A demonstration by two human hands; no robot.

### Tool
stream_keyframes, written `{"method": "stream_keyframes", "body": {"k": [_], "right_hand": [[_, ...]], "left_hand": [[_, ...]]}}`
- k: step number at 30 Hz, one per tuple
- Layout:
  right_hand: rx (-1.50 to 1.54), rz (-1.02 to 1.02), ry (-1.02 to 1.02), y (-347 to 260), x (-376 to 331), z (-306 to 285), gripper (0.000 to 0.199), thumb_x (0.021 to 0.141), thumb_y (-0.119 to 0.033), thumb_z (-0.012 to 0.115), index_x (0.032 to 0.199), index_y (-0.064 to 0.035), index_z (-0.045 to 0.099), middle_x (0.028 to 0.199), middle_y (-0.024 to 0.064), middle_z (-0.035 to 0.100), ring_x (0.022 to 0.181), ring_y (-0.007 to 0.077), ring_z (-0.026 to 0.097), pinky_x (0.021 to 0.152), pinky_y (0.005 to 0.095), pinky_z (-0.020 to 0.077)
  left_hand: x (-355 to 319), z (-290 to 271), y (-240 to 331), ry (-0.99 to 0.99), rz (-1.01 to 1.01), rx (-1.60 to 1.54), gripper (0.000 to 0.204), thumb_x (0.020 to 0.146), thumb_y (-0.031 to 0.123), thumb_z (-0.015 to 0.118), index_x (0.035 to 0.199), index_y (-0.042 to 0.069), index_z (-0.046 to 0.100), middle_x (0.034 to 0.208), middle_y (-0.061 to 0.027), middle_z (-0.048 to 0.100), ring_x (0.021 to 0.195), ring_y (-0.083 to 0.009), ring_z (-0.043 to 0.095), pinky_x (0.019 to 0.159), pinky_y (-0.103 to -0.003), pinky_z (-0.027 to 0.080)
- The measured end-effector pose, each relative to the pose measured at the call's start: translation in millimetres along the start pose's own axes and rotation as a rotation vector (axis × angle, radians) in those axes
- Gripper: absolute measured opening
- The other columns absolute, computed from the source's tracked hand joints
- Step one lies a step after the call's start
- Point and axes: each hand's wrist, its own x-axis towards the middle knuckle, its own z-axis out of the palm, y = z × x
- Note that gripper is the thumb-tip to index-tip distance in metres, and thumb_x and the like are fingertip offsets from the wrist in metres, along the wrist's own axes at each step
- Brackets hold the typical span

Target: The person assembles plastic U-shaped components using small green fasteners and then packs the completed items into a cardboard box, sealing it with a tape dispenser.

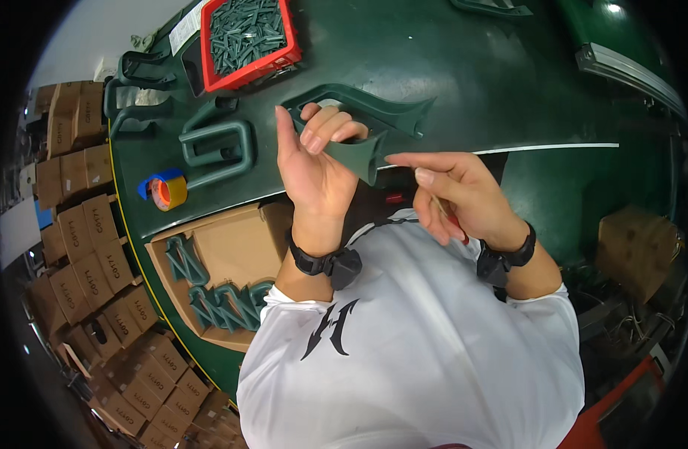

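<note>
My left hand (321,176) is raised above the table's near edge, palm turned up, its fingers curled over a dark green curved plastic part (356,157). This part has a long bent arm reaching to the right and a flared near end. Close to that flared end is my right hand (471,196), index finger stretched toward it with a small gap between. Its other fingers are bent around a slim tool (454,221) with some red on it; most of the tool is hidden, so its kind cannot be told.
A red bin (265,69) of small green pieces stands at the back left of the green table (493,82). More green plastic parts (243,142) and a tape roll (172,192) lie at left. An open cardboard box (231,217) holds similar parts. Stacked cartons (86,239) stand beyond.
</note>
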Motion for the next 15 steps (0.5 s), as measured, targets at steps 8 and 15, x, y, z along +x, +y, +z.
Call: {"method": "stream_keyframes", "body": {"k": [8, 15], "right_hand": [[0.080, 0.116, -0.085, -16.6, 2.8, 13.6, 0.036, 0.105, -0.020, 0.050, 0.123, 0.0092, 0.060, 0.068, 0.0114, 0.067, 0.042, 0.0128, 0.060, 0.032, 0.0234, 0.0378], [0.089, 0.154, -0.105, -26.7, 2.6, 20.0, 0.031, 0.104, -0.019, 0.050, 0.100, 0.0087, 0.063, 0.065, 0.0106, 0.065, 0.038, 0.0120, 0.056, 0.031, 0.0232, 0.0353]], "left_hand": [[-1.8, -8.2, -8.7, 0.045, -0.021, -0.053, 0.037, 0.103, 0.040, 0.054, 0.084, 0.007, 0.050, 0.066, 0.0048, 0.040, 0.061, -0.0089, 0.041, 0.074, -0.028, 0.038], [-2.7, -6.3, -8.8, 0.005, -0.014, -0.016, 0.040, 0.104, 0.043, 0.050, 0.084, 0.008, 0.050, 0.064, 0.0045, 0.039, 0.060, -0.0088, 0.042, 0.074, -0.029, 0.038]]}}
